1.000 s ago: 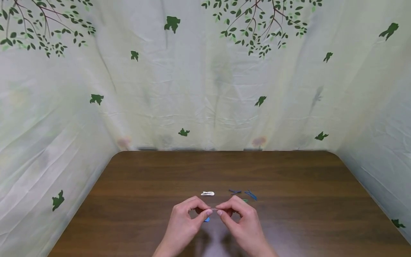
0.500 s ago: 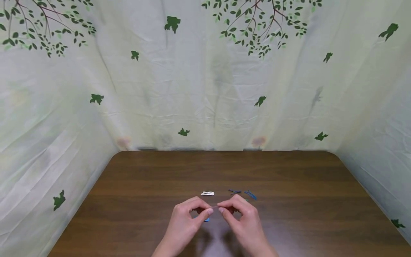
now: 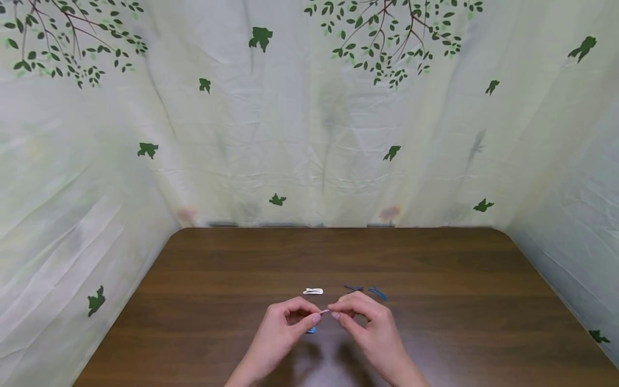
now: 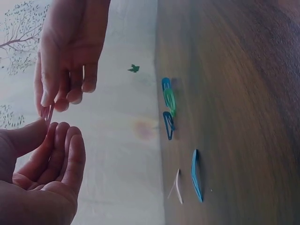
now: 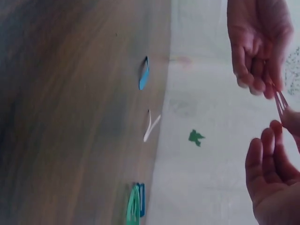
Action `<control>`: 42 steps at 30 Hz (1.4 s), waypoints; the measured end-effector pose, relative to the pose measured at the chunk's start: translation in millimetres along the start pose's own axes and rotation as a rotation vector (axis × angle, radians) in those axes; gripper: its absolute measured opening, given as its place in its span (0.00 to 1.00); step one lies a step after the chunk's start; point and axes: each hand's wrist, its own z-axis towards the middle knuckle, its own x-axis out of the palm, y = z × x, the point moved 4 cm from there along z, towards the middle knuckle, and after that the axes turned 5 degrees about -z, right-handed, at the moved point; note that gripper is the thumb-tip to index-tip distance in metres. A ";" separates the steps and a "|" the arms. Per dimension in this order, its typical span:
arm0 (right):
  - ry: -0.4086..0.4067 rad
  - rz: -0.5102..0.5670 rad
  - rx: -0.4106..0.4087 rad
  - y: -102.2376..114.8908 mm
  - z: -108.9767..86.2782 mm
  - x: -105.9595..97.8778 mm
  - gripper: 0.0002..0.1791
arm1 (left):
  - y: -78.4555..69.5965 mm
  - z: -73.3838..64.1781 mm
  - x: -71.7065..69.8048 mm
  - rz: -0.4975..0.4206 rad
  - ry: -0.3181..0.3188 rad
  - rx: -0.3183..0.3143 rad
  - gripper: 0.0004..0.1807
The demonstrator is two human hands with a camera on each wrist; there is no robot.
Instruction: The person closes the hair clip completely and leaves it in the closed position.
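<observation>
A pink snap hair clip (image 3: 324, 312) is held above the table between both hands. My left hand (image 3: 284, 329) pinches one end with thumb and index finger. At the other end, the thumb and index finger of my right hand (image 3: 368, 329) pinch it. Both wrist views show the clip's slim open frame (image 5: 280, 101) between the fingertips. Beyond the hands lie a white hair clip (image 3: 312, 291), a dark blue one (image 3: 353, 288) and a blue one (image 3: 378, 293). A light blue clip (image 3: 311, 330) is partly covered by my left thumb. The green clip (image 4: 170, 101) shows in the wrist views.
The brown wooden table (image 3: 232, 263) has rounded far corners. A pale curtain (image 3: 290, 123) printed with branches and leaves hangs behind it and along both sides.
My right hand has shifted slightly up and to the right, and the pink clip now slants upward to the right. The green clip has gone out of sight behind the right hand in the head view.
</observation>
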 end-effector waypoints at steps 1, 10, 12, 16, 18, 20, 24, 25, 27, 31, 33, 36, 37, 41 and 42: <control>0.013 -0.010 0.003 -0.9 0.2 -0.9 0.12 | 0.7 0.2 0.2 -0.009 0.003 -0.006 0.02; 0.124 -0.094 0.105 -2.3 3.3 -8.1 0.10 | 3.0 1.0 2.4 0.111 0.000 0.095 0.02; 0.137 -0.102 0.107 -1.9 3.5 -8.2 0.10 | 2.3 0.9 2.8 0.142 -0.009 0.121 0.03; 0.160 -0.130 0.107 -2.2 3.2 -8.5 0.11 | 0.6 0.8 3.6 0.179 -0.014 0.149 0.06; 0.169 -0.139 0.108 -2.5 3.4 -8.4 0.12 | -0.3 0.9 3.5 0.192 -0.019 0.169 0.06; 0.182 -0.145 0.108 -3.6 3.7 -8.0 0.12 | -0.9 1.1 2.8 0.210 -0.020 0.185 0.05; 0.210 -0.149 0.100 -7.3 4.2 -7.0 0.12 | -0.9 2.9 1.2 0.261 0.001 0.218 0.04; 0.220 -0.154 0.091 -8.2 4.3 -6.8 0.11 | -0.3 3.7 0.9 0.277 0.015 0.224 0.04; 0.233 -0.163 0.063 -9.6 4.4 -6.5 0.12 | 0.7 5.3 0.8 0.297 0.043 0.244 0.04; 0.252 -0.181 0.038 -13.8 3.7 -6.8 0.12 | 3.3 9.1 1.3 0.315 0.093 0.270 0.05; 0.263 -0.181 0.054 -17.2 3.1 -7.4 0.12 | 4.9 11.0 1.5 0.320 0.105 0.271 0.05; 0.291 -0.178 0.085 -22.4 3.0 -8.1 0.09 | 7.3 13.7 1.8 0.336 0.114 0.264 0.05; 0.302 -0.177 0.087 -23.9 3.1 -8.1 0.08 | 8.1 14.4 2.0 0.342 0.119 0.258 0.05; 0.339 -0.171 0.080 -29.4 3.8 -7.9 0.06 | 11.4 18.3 3.1 0.373 0.143 0.242 0.03; 0.349 -0.168 0.080 -31.2 3.7 -7.8 0.07 | 12.4 19.4 3.3 0.380 0.151 0.237 0.03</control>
